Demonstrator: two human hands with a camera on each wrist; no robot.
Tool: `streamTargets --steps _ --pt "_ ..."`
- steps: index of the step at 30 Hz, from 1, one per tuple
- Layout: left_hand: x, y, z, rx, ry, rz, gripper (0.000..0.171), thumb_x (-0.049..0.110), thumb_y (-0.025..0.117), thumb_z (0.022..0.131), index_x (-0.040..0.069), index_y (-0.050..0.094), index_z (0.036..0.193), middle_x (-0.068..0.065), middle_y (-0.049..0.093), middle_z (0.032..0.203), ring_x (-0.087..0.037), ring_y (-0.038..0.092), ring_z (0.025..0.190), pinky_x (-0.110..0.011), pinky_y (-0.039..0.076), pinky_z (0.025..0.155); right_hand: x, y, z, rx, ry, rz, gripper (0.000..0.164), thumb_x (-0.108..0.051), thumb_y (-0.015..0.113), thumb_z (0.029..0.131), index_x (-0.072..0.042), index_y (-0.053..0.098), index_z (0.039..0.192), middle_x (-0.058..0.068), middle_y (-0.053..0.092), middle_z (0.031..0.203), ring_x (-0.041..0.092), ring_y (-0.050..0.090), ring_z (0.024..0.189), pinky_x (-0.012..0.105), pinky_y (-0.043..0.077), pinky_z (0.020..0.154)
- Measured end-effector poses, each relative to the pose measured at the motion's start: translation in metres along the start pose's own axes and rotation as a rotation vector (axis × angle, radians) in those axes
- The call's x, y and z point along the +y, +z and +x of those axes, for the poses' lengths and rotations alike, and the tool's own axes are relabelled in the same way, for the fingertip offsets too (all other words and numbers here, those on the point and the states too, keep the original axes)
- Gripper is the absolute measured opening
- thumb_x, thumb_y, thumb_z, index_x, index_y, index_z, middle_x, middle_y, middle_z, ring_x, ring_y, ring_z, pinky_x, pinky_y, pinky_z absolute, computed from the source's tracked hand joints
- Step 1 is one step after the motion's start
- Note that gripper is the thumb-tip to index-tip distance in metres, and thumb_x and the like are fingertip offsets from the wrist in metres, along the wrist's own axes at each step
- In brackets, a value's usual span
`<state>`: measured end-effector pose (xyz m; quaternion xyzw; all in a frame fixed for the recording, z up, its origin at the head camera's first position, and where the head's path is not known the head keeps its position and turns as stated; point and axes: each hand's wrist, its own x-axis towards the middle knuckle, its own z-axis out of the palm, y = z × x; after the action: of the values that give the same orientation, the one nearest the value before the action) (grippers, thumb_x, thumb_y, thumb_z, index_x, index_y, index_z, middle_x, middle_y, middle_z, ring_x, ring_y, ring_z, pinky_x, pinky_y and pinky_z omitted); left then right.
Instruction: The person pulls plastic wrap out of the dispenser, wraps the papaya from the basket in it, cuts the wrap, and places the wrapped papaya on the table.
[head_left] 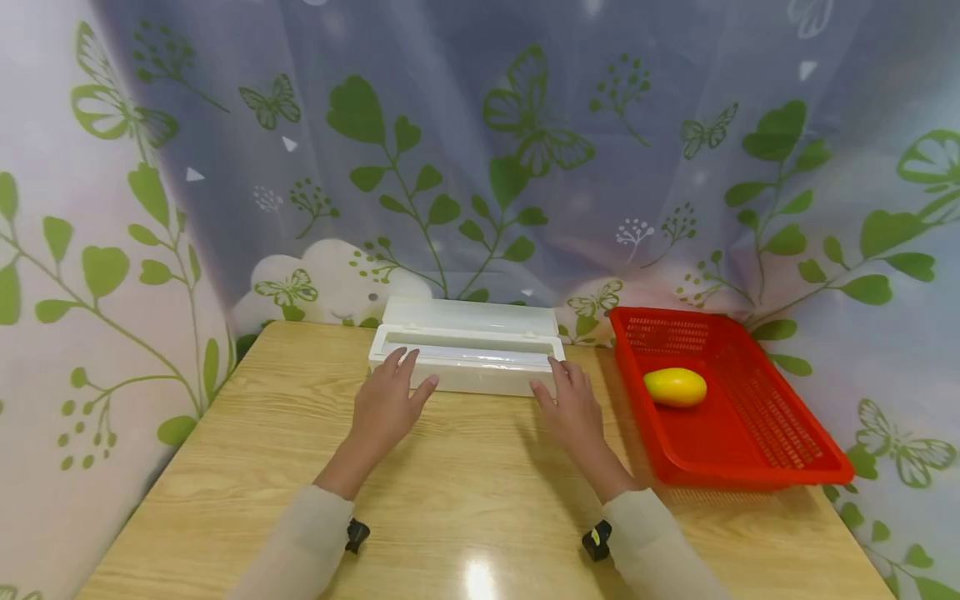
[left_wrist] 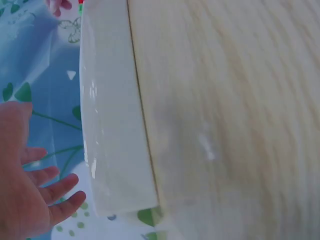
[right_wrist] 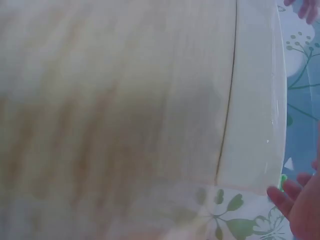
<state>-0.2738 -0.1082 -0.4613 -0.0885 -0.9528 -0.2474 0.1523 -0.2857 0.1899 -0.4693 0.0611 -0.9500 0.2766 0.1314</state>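
A long white plastic box (head_left: 468, 379) lies crosswise near the table's far edge. Its pale lid (head_left: 471, 317) is raised at the back, and a flat white strip with a glossy edge runs along the opening; what else is inside cannot be made out. Over the box's left front edge my left hand (head_left: 386, 404) is held with fingers spread. My right hand (head_left: 576, 408) is at the right front corner, its fingers also apart. Neither hand grips anything, and whether the fingertips touch the rim is hard to tell. In both wrist views the box's smooth front wall (left_wrist: 112, 110) shows.
To the right stands a red perforated plastic basket (head_left: 750, 475) with a yellow mango-shaped fruit (head_left: 677, 387) in it. The wood-grain table (head_left: 465, 483) extends in front of the box. A patterned curtain (head_left: 465, 125) hangs behind and at both sides.
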Motion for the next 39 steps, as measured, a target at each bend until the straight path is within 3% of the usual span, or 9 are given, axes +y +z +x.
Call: streamTargets --steps 3,7,11,14,20,28,39 --pt "-0.007 -0.002 -0.002 0.005 -0.054 -0.035 0.061 0.052 0.048 0.104 0.01 0.049 0.148 -0.013 0.049 0.15 -0.036 0.053 0.133 -0.056 0.052 0.095 0.003 0.002 -0.004 -0.01 0.033 0.088 0.059 -0.046 0.051 0.104 -0.012 0.043 0.151 0.013 0.047 0.144 0.032 0.051 0.126 0.056 0.048 0.091" --pt "-0.016 -0.003 -0.002 -0.009 -0.169 -0.17 0.055 0.05 0.049 0.104 0.012 0.053 0.144 -0.01 0.055 0.144 -0.031 0.063 0.119 -0.057 0.051 0.088 0.009 0.005 -0.007 -0.016 0.141 0.228 0.05 -0.04 0.053 0.105 -0.012 0.049 0.147 0.01 0.055 0.135 0.028 0.056 0.116 0.05 0.047 0.09" --pt "-0.03 -0.003 -0.001 -0.011 -0.298 -0.296 0.052 0.048 0.049 0.104 0.012 0.054 0.142 -0.008 0.059 0.141 -0.031 0.065 0.118 -0.062 0.045 0.092 0.015 0.012 -0.004 -0.006 0.253 0.367 0.045 -0.038 0.056 0.103 -0.012 0.057 0.14 0.011 0.063 0.127 0.029 0.059 0.114 0.047 0.049 0.094" --pt "-0.041 -0.003 0.0 -0.02 -0.36 -0.338 0.053 0.046 0.047 0.105 0.011 0.053 0.144 -0.009 0.06 0.141 -0.034 0.06 0.124 -0.062 0.041 0.097 0.021 0.017 0.0 0.015 0.301 0.458 0.041 -0.034 0.058 0.103 -0.009 0.061 0.135 0.015 0.066 0.121 0.03 0.063 0.108 0.041 0.054 0.087" --pt "-0.053 0.001 0.002 -0.053 -0.44 -0.391 0.055 0.048 0.044 0.106 0.009 0.051 0.145 -0.014 0.058 0.142 -0.039 0.056 0.126 -0.061 0.04 0.102 0.03 0.024 0.005 0.015 0.358 0.617 0.035 -0.026 0.059 0.103 -0.002 0.064 0.129 0.02 0.066 0.111 0.03 0.066 0.088 0.028 0.055 0.066" --pt "-0.065 0.011 0.006 -0.013 -0.511 -0.457 0.052 0.047 0.046 0.104 0.011 0.056 0.141 -0.014 0.06 0.14 -0.037 0.056 0.127 -0.059 0.038 0.106 0.025 0.031 0.011 0.019 0.395 0.734 0.029 -0.022 0.062 0.102 0.001 0.067 0.119 0.023 0.068 0.107 0.023 0.068 0.082 0.025 0.052 0.062" --pt "-0.064 0.021 0.014 0.097 -0.591 -0.577 0.041 0.047 0.057 0.1 0.016 0.072 0.12 -0.007 0.073 0.116 -0.027 0.064 0.106 -0.048 0.046 0.096 0.021 0.036 0.013 0.07 0.419 0.782 0.024 -0.021 0.065 0.1 0.0 0.071 0.109 0.006 0.067 0.083 0.019 0.067 0.072 0.027 0.053 0.061"
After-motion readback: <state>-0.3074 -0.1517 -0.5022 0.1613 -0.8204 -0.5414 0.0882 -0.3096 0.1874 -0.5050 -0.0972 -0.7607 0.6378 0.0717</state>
